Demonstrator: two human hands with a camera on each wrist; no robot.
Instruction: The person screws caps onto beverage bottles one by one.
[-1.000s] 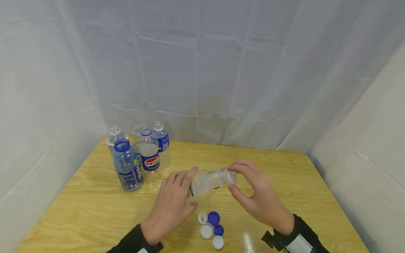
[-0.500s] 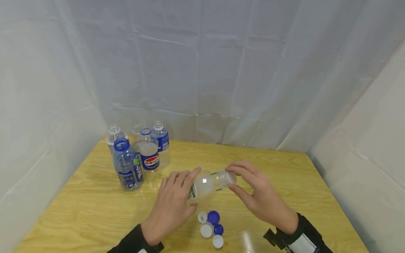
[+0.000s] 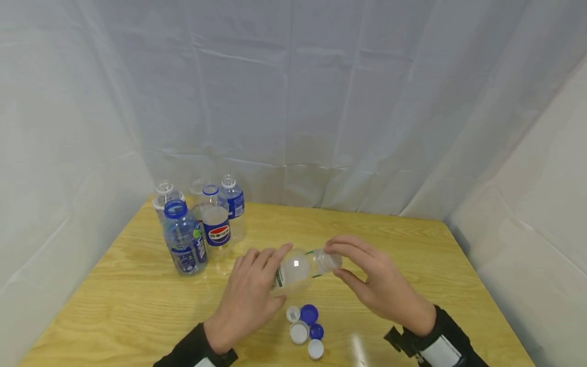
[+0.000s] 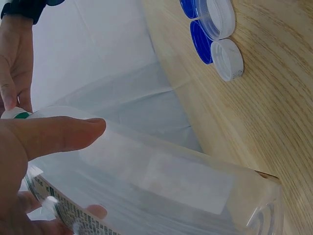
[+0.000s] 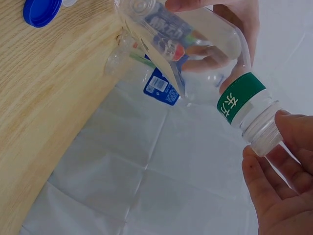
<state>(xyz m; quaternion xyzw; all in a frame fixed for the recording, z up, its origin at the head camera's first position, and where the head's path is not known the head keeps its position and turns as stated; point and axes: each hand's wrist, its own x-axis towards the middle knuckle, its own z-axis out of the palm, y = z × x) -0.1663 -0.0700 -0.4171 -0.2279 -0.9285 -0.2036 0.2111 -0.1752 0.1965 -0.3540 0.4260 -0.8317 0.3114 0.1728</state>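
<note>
My left hand [image 3: 252, 293] grips a clear plastic bottle [image 3: 295, 267], its thumb and fingers round the body. The bottle lies tilted over the table, neck to the right, with a green label band [image 5: 241, 98] below the neck in the right wrist view. At its mouth sits a translucent whitish cap [image 5: 266, 134], which my right hand [image 3: 378, 280] pinches between thumb and fingertips. Nearest below the bottle, a cluster of loose caps lies on the table: a large blue cap [image 3: 309, 314], a small blue cap [image 3: 316, 331] and several white caps [image 3: 299, 332].
Several capless bottles stand together at the back left, among them a blue-tinted bottle [image 3: 185, 239] and a bottle with a Pepsi-style label [image 3: 216, 224]. The wooden table [image 3: 114, 306] is bounded by white sheeting [image 3: 298, 102] behind and on both sides.
The right hand's fingers have shifted round the cap and its wrist has moved slightly right and down. The bottle has turned a little in the left hand, which stays in place.
</note>
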